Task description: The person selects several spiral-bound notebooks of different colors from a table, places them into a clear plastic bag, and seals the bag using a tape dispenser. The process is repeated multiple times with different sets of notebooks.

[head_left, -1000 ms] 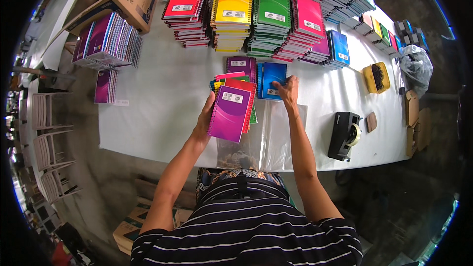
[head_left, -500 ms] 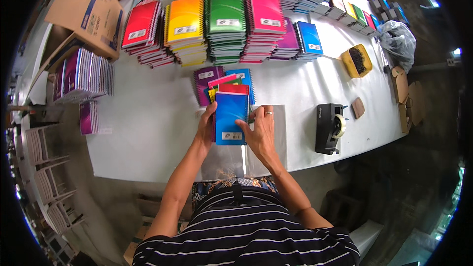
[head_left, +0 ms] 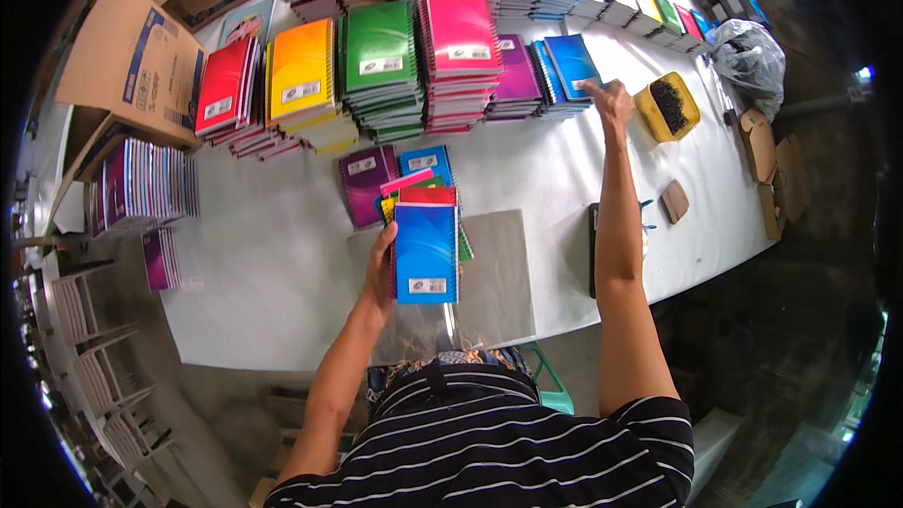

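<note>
My left hand (head_left: 380, 263) is closed on a small stack of spiral notebooks, gripping its left side. A blue notebook (head_left: 426, 249) tops that stack, and a red one (head_left: 428, 196) sticks out behind its far edge. Just beyond, purple (head_left: 369, 183), blue (head_left: 428, 164), pink, yellow and green notebooks lie fanned out on the table. My right arm is stretched far forward. The right hand (head_left: 613, 103) pinches the near right corner of a blue notebook (head_left: 572, 64), which sits askew on the blue pile (head_left: 543, 75).
Piles of red (head_left: 224, 89), yellow (head_left: 301, 66), green (head_left: 379, 42), pink (head_left: 461, 33) and purple notebooks (head_left: 514, 71) stand in a row. A yellow tub (head_left: 694, 122) and brown block (head_left: 674, 201) are at right. My forearm partly covers a tape dispenser (head_left: 594, 249). Clear sheets (head_left: 503, 268) lie in front.
My right hand has left the held stack, reached forward to the right and taken hold of the top blue notebook. My left hand still holds its stack. The whole view has shifted slightly.
</note>
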Demonstrator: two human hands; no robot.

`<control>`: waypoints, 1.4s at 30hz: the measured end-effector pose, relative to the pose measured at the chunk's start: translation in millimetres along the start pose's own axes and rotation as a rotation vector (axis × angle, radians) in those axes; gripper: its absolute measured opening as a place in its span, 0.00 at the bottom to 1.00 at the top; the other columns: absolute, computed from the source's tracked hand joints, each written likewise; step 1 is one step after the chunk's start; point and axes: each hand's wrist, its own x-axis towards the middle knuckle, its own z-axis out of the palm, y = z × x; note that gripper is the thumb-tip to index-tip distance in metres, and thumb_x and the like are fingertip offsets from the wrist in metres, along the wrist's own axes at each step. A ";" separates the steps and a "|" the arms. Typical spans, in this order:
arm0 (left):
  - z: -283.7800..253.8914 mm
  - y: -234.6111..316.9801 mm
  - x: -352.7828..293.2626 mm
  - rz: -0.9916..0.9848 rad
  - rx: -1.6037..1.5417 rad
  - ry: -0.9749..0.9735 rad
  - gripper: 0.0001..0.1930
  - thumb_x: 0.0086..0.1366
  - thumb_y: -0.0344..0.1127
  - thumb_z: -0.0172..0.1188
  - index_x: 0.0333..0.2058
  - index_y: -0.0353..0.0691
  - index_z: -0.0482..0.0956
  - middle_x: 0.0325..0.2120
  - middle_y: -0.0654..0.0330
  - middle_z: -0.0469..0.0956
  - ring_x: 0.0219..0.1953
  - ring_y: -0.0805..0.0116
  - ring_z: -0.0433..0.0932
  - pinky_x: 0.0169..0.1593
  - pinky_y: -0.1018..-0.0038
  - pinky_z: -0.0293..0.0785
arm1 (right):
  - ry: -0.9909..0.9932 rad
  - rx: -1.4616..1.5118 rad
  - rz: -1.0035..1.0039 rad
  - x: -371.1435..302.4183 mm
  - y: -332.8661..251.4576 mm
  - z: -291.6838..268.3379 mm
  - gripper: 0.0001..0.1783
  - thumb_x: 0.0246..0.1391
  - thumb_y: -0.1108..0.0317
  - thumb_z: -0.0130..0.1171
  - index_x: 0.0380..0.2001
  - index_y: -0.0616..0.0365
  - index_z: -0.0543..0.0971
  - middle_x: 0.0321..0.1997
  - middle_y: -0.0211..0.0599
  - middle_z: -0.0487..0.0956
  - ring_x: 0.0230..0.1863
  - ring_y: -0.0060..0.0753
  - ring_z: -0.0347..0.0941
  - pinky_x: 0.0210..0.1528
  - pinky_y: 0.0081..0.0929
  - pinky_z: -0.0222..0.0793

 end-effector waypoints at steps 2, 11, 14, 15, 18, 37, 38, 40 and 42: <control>7.5 1.3 7.6 -0.055 0.023 -0.005 0.48 0.54 0.70 0.56 0.58 0.31 0.63 0.44 0.41 0.75 0.39 0.43 0.81 0.43 0.51 0.81 | 0.192 0.464 -0.225 16.9 61.7 -13.0 0.18 0.50 0.59 0.66 0.36 0.63 0.79 0.27 0.46 0.80 0.29 0.38 0.77 0.35 0.30 0.71; 6.6 -0.1 0.5 -0.035 0.010 -0.244 0.54 0.51 0.81 0.42 0.60 0.36 0.63 0.49 0.48 0.74 0.47 0.51 0.79 0.46 0.54 0.81 | -1.068 0.899 -1.102 -167.2 -130.0 -151.4 0.19 0.52 0.75 0.59 0.49 0.55 0.80 0.47 0.44 0.81 0.42 0.41 0.79 0.45 0.40 0.74; 43.1 -0.5 -34.3 -0.094 -0.127 -0.253 0.54 0.52 0.80 0.41 0.63 0.37 0.58 0.52 0.46 0.72 0.52 0.53 0.77 0.53 0.56 0.77 | -0.654 0.397 -1.217 -242.1 -145.0 -124.5 0.23 0.45 0.74 0.66 0.48 0.50 0.81 0.46 0.39 0.77 0.51 0.45 0.72 0.54 0.40 0.67; 38.6 -1.2 -41.7 -0.138 -0.180 -0.309 0.55 0.50 0.80 0.42 0.64 0.38 0.56 0.54 0.46 0.71 0.53 0.51 0.75 0.54 0.54 0.77 | -0.604 0.509 -1.002 -249.7 -133.6 -123.3 0.26 0.46 0.68 0.67 0.51 0.51 0.78 0.51 0.40 0.75 0.55 0.44 0.69 0.57 0.39 0.65; 24.5 -5.9 -71.3 -0.164 -0.135 -0.355 0.55 0.51 0.80 0.43 0.65 0.38 0.55 0.56 0.46 0.69 0.55 0.50 0.74 0.53 0.54 0.77 | -0.783 0.907 -0.447 -281.5 -59.8 -104.8 0.44 0.42 0.52 0.72 0.61 0.53 0.67 0.61 0.43 0.68 0.64 0.43 0.62 0.63 0.39 0.60; 32.9 -17.1 -120.6 0.726 0.959 -0.163 0.61 0.42 0.36 0.78 0.69 0.40 0.44 0.66 0.46 0.54 0.70 0.51 0.50 0.69 0.60 0.50 | -0.912 1.354 -0.090 -392.8 -62.8 -123.8 0.52 0.31 0.65 0.81 0.59 0.56 0.61 0.57 0.42 0.69 0.58 0.34 0.67 0.60 0.34 0.65; 30.0 -16.4 -114.7 0.730 0.980 -0.181 0.62 0.41 0.37 0.79 0.69 0.40 0.43 0.67 0.46 0.53 0.71 0.51 0.49 0.70 0.60 0.49 | -0.759 1.243 -0.334 -385.8 -58.0 -117.0 0.52 0.30 0.64 0.81 0.59 0.56 0.62 0.57 0.40 0.69 0.58 0.36 0.67 0.61 0.34 0.65; 18.3 -15.7 -97.7 0.739 1.022 -0.224 0.64 0.39 0.39 0.80 0.70 0.40 0.42 0.68 0.45 0.50 0.71 0.51 0.46 0.70 0.60 0.48 | -0.792 1.197 -0.537 -371.1 -42.8 -92.6 0.55 0.28 0.63 0.82 0.60 0.54 0.59 0.60 0.42 0.66 0.62 0.38 0.62 0.64 0.38 0.60; -20.4 -32.3 -71.4 0.786 1.048 -0.213 0.66 0.37 0.41 0.81 0.70 0.42 0.42 0.69 0.47 0.48 0.71 0.53 0.48 0.69 0.62 0.50 | -0.827 1.232 -0.459 -375.3 -39.6 -63.2 0.57 0.27 0.62 0.82 0.61 0.53 0.59 0.60 0.42 0.65 0.63 0.39 0.61 0.65 0.39 0.59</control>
